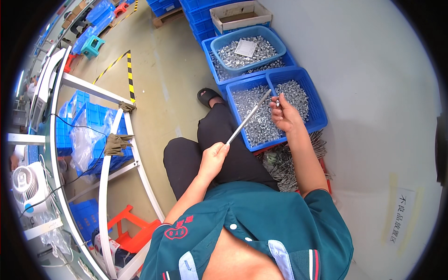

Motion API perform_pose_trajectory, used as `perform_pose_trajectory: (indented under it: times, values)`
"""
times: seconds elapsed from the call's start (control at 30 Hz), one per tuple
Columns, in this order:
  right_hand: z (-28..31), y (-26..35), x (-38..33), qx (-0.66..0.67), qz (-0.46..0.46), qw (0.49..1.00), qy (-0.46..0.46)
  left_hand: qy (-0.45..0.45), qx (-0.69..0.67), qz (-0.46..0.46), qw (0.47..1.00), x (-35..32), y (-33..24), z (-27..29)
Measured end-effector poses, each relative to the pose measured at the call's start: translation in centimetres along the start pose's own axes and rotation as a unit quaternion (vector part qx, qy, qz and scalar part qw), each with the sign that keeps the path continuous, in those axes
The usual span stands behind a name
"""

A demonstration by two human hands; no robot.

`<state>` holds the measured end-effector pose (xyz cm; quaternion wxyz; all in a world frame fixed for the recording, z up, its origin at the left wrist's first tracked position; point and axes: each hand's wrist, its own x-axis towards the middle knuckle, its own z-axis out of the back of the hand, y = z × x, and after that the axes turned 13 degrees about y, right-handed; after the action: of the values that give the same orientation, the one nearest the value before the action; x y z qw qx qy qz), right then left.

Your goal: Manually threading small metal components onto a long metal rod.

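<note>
My left hand [214,159] is closed round the lower end of a slim metal rod [250,115], which slants up and to the right. The rod's far tip is close to the fingers of my right hand [287,117]. My right hand is pinched on a small metal fitting [278,103], partly covered by the fingers. Beneath both lies a blue divided basket [319,122]. Small silvery fittings [255,132] fill its left compartment, and more small metal parts [294,92] fill the right one.
Many long thin metal rods [283,169] lie in a red container below the basket. Beyond stands a light-blue basin [279,41] of metal parts with a white card [245,48]. A grey wall [368,107] borders the right; a white-framed workbench [105,186] stands left.
</note>
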<state>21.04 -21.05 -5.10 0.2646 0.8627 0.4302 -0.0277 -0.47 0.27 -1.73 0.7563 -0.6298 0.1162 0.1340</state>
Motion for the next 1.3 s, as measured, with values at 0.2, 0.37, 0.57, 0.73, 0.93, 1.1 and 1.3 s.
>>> perform_pose_trajectory:
  times: [0.2, 0.37, 0.57, 0.73, 0.93, 1.1, 1.3]
  values:
    - [-1.1, -0.3, 0.2, -0.012, 0.001, 0.998, -0.053, 0.001, -0.002, 0.003, 1.0, 0.0, 0.2, 0.0]
    - [-2.0, -0.2, 0.3, -0.026, 0.02, 0.996, -0.078, -0.003, 0.009, -0.003, 1.0, 0.1, 0.3, 0.0]
    - [-2.2, 0.1, 0.4, 0.021, 0.053, 0.998, -0.015, -0.009, 0.016, -0.011, 1.0, 0.1, 0.2, 0.0]
    - [-2.0, 0.5, 1.0, 0.098, 0.088, 0.99, 0.047, 0.005, 0.029, 0.004, 1.0, -0.1, 0.1, 0.0]
    - [-4.0, 0.0, 1.3, 0.078, 0.097, 0.988, 0.096, -0.002, 0.04, 0.014, 0.999, 0.0, 0.1, -0.1]
    - [-4.9, -0.3, 1.0, 0.062, 0.111, 0.987, 0.099, 0.004, 0.02, 0.004, 1.0, 0.1, 0.4, 0.0]
    - [-5.3, 0.9, 0.6, -0.013, 0.1, 0.991, 0.085, 0.009, -0.007, 0.0, 1.0, 0.1, 0.7, 0.0]
